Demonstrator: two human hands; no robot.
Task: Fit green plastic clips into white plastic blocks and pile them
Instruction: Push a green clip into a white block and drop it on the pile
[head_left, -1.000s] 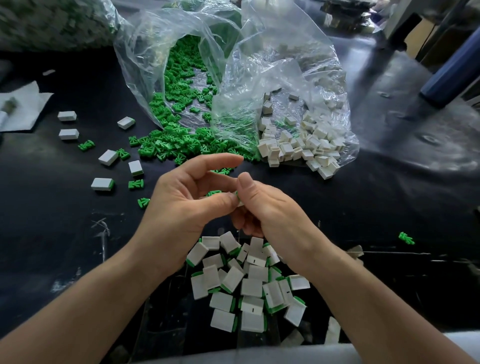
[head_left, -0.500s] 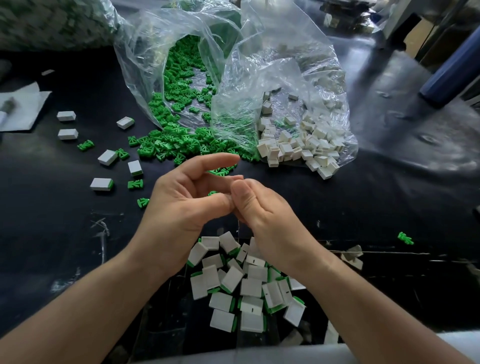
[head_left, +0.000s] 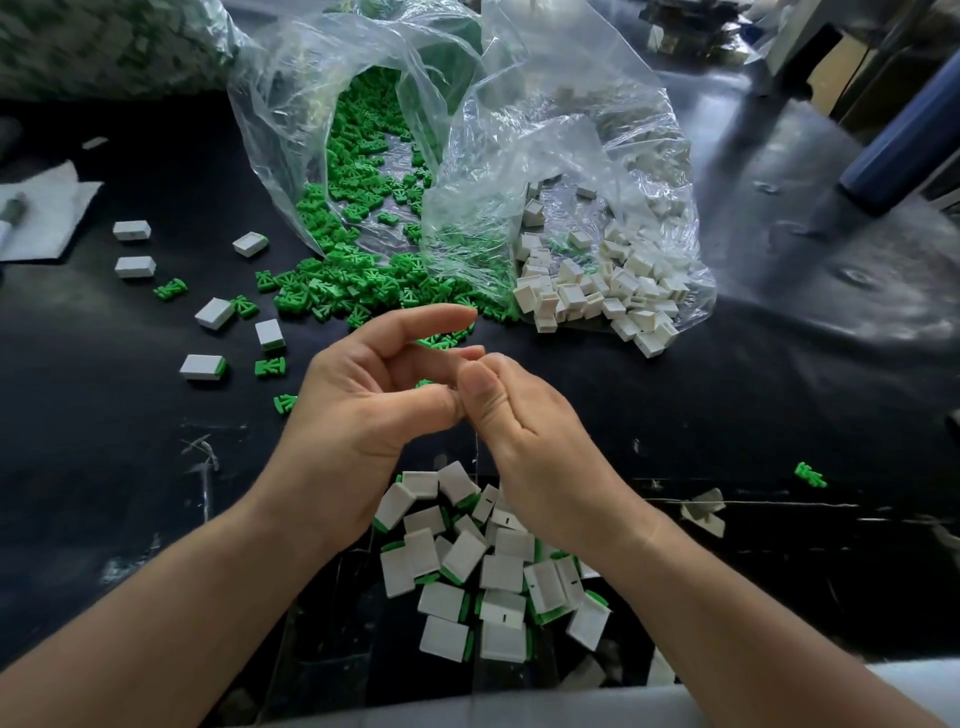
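Right hand (head_left: 524, 436) has closed up against left hand (head_left: 363, 410); both pinch together, can't tell on what. Finished pile (head_left: 470, 571) at desk (head_left: 753, 415) near edge. Risk: half-seated clip pops out, lost among loose clips (head_left: 353, 296).

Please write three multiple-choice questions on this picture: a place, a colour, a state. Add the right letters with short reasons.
1. Where does the pile of fitted blocks lie?
A. inside a bag
B. at the near edge of the table
C. on the floor
2. What colour are the clips in the left bag?
A. white
B. blue
C. green
3. How are the two bags?
A. knotted shut
B. open, parts spilling out
C. folded flat
Key: 1 B, it lies nearest the camera; 2 C, green shows through the clear plastic; 3 B, white blocks spill from the right bag too.
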